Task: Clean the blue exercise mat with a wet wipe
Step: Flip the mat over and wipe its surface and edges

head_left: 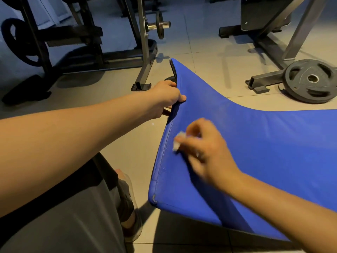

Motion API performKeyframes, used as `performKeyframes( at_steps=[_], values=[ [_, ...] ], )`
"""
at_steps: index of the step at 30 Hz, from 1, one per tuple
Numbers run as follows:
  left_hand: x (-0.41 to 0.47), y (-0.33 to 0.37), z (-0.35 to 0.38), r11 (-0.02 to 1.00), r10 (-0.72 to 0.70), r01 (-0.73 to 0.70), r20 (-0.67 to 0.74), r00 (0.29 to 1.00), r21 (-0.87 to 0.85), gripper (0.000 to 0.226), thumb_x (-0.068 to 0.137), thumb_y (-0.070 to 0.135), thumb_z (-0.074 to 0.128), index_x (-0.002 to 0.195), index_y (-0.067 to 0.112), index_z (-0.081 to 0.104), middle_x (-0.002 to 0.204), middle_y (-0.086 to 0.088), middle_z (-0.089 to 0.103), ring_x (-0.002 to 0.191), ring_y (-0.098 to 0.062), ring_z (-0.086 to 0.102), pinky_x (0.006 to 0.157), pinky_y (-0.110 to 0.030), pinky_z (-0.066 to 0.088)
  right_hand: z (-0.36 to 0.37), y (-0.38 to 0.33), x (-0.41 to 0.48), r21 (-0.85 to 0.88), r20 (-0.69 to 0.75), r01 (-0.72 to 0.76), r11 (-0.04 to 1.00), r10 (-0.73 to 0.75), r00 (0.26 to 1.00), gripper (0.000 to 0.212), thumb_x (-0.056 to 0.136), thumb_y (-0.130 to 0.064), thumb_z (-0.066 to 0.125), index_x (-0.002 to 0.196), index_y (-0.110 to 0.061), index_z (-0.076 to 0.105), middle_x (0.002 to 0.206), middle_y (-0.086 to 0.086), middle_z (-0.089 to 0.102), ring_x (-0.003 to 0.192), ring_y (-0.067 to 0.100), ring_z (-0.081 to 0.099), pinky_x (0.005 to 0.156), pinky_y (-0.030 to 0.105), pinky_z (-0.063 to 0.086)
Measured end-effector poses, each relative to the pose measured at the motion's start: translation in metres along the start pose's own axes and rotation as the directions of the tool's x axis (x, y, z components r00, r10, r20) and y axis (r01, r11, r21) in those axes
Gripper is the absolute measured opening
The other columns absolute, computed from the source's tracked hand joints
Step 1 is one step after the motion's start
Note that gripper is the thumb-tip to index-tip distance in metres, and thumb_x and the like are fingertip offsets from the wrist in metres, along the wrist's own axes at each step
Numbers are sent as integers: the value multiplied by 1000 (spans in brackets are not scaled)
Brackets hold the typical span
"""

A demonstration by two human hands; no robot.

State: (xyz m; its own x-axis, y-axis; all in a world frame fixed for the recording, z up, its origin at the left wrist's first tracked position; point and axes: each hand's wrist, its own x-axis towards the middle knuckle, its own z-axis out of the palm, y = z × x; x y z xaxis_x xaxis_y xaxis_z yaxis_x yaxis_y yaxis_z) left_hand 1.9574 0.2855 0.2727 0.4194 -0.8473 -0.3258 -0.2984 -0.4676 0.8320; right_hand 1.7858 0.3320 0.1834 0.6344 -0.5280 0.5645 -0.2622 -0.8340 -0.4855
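The fingers (189,141) of the right hand (206,150) are curled round a small white wipe (177,141) and press it against the blue mat (264,143), close to the mat's left edge. This hand is blurred, so the exact hold on the wipe is hard to make out. The left hand (166,96) grips the same edge farther from the person, thumb on the blue top face and the other fingers tucked under the dark underside. There the edge is lifted off the floor (209,52), and the mat slopes down from that raised corner to lie flat toward the right. The near left corner of the mat is also off the tiles and casts a shadow beneath.

Both forearms reach in from the lower part of the view. Below the left arm are grey shorts (73,216) and a foot in a sandal (131,207), just beside the mat's near corner. Beyond the mat, a metal rack (144,52) stands on the pale tiled floor with a loaded bar end (158,24) above it. A dark weight plate (311,81) lies to the right against another frame's foot.
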Motion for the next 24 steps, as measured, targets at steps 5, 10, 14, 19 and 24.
performKeyframes(
  at_steps=[5,10,14,19,24],
  values=[
    [-4,3,0,1000,-5,6,-16,1000,7,21,101,9,61,119,20,58,102,-2,63,88,-18,61,62,-33,50,6,6,-4,125,-39,-180,976,186,982,8,97,-13,64,97,-19,70,94,-10,60,84,1,57,76,13,41],
    [-4,4,-6,1000,-19,18,-50,999,-24,20,102,6,58,113,23,57,100,0,60,86,-18,58,60,-33,47,18,-43,-51,159,367,227,961,-271,890,16,86,-7,63,101,-13,64,97,4,54,84,24,51,67,38,48],
    [-4,3,-2,1000,-3,3,-28,1000,2,20,102,8,58,115,23,58,103,0,62,89,-18,60,61,-32,48,6,0,-12,116,140,37,993,-53,989,22,88,2,57,95,-17,65,95,-3,62,88,17,60,76,37,50],
    [-5,-2,0,1000,-5,6,-35,999,9,25,102,7,58,123,21,59,103,-1,64,88,-17,61,62,-33,49,6,16,-11,144,-8,-143,979,145,989,13,95,-7,60,97,-18,67,97,-8,66,91,6,64,83,32,52],
    [-2,-3,-8,1000,-28,28,-53,998,-2,26,102,8,58,121,24,57,103,1,62,90,-17,59,63,-34,48,23,-27,-51,175,398,257,950,-307,864,15,89,-10,63,103,-16,65,94,3,54,81,23,51,65,37,48]
  ],
)
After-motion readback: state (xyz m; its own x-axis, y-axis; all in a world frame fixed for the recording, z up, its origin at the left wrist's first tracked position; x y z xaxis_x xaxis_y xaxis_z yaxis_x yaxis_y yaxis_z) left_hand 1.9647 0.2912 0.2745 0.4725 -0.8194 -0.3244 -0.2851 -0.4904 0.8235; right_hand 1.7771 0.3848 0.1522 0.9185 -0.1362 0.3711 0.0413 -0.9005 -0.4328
